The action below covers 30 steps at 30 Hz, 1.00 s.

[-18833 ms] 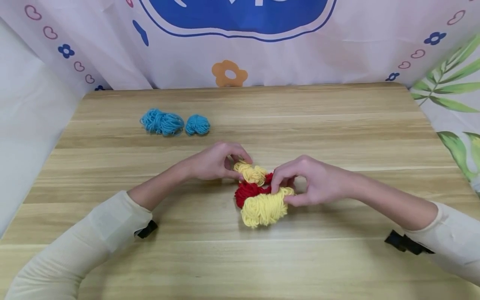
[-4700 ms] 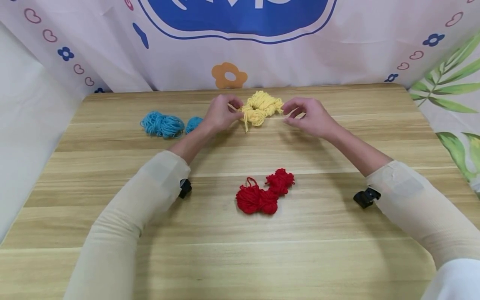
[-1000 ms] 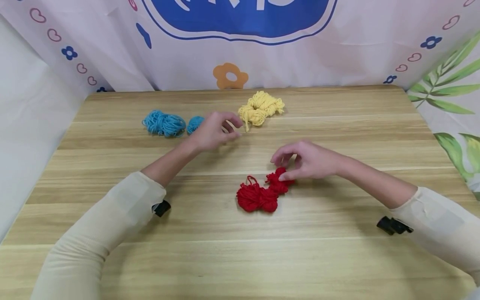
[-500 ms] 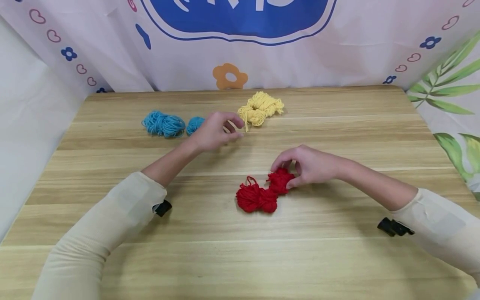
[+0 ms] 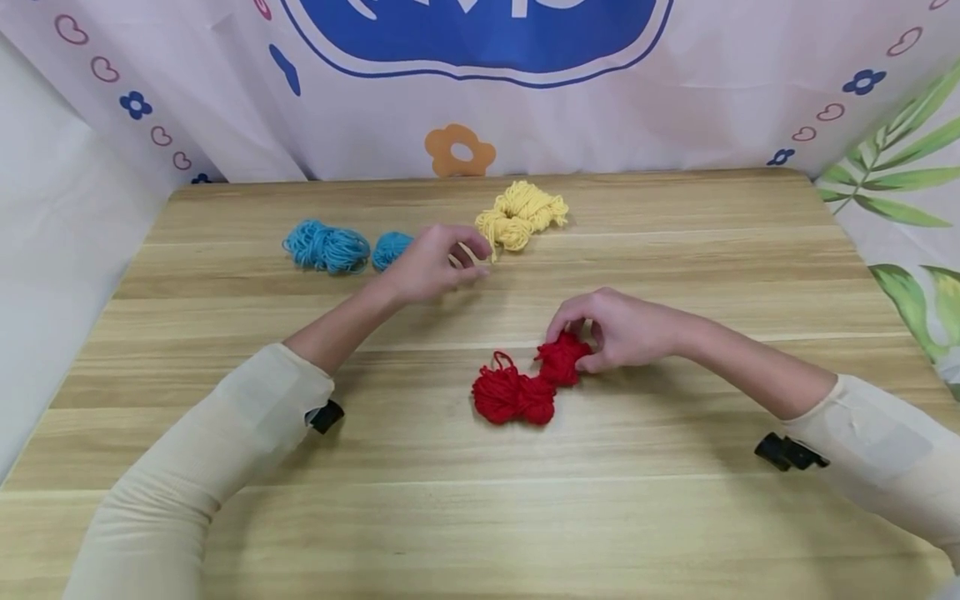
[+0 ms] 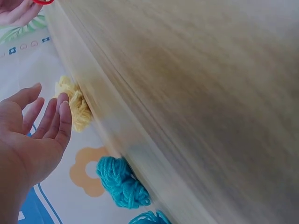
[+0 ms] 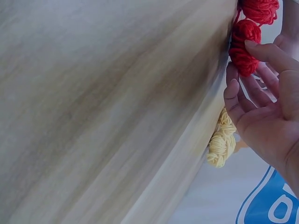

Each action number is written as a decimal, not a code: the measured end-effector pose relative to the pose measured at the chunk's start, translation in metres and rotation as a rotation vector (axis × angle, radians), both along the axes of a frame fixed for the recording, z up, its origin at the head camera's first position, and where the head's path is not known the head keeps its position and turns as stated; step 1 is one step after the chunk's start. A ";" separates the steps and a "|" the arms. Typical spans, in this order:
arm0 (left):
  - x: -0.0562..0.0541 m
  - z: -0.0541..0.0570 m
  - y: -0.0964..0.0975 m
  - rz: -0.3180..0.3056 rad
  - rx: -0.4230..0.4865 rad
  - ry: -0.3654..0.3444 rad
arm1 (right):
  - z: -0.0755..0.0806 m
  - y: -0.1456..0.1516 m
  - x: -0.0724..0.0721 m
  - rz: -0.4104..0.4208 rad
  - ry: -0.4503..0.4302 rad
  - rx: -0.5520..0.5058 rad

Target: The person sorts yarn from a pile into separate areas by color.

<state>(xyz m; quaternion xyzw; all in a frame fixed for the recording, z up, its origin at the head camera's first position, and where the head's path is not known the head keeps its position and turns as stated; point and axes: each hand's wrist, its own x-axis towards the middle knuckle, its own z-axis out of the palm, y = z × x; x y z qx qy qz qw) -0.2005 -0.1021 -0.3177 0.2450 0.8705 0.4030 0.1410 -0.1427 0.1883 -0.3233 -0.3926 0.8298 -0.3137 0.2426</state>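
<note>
My right hand (image 5: 618,332) pinches the smaller red yarn bundle (image 5: 562,360) between thumb and fingers at mid-table. In the right wrist view the thumb lies against that red bundle (image 7: 245,46). Touching it at the lower left is the larger red yarn bundle (image 5: 512,396), a loop of yarn sticking up from it. Farther back on the left, my left hand (image 5: 435,262) hovers with relaxed, slightly bent fingers and holds nothing. Just beyond its fingertips lie yellow yarn bundles (image 5: 523,217). The left wrist view has the left palm (image 6: 35,144) turned into sight beside the yellow yarn (image 6: 77,107).
Toward the back left lie a larger blue yarn bundle (image 5: 327,247) and a smaller blue one (image 5: 390,249), partly covered by the left hand. All the yarn is on a wooden table (image 5: 450,517). A printed curtain (image 5: 600,125) hangs behind its far edge.
The yellow yarn went from on top of the red to the table's back. My right hand came forward from there and took hold of the smaller red bundle. My left hand drew back slightly.
</note>
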 end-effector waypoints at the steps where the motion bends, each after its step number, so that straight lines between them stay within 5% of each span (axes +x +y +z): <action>1: 0.000 0.000 0.000 -0.004 0.002 0.000 | 0.000 0.000 0.000 -0.001 -0.002 -0.002; 30: 0.015 0.005 0.012 -0.093 -0.008 -0.016 | -0.001 0.022 -0.018 -0.134 0.049 -0.061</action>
